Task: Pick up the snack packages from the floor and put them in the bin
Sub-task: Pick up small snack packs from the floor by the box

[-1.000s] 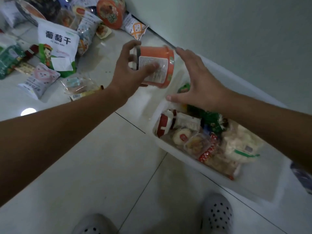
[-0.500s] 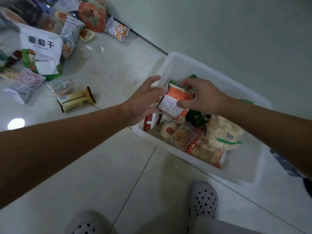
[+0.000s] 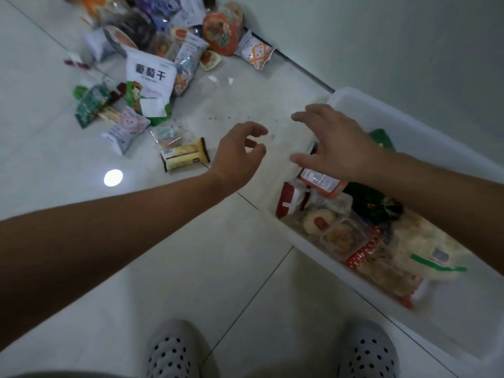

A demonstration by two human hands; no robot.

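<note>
An orange snack cup (image 3: 323,182) lies on its side inside the white bin (image 3: 308,248), on top of several other packages. My right hand (image 3: 335,143) hovers just above it with fingers spread, holding nothing. Over the floor just left of the bin, my left hand (image 3: 238,152) hangs with loosely curled fingers, empty. A yellow-and-brown snack bar pack (image 3: 185,158) lies on the floor just left of my left hand. Farther back sits a pile of snack packages with a white bag with black lettering (image 3: 150,77) in front.
A wall runs along the right behind the bin. An orange round bowl pack (image 3: 222,34) and a white-orange pouch (image 3: 256,54) lie near the wall corner. My two spotted slippers (image 3: 174,350) stand on the tiled floor at the bottom.
Both hands carried the orange cup down into the bin and let go of it. They have since lifted and moved apart, the left hand drawing back over the floor.
</note>
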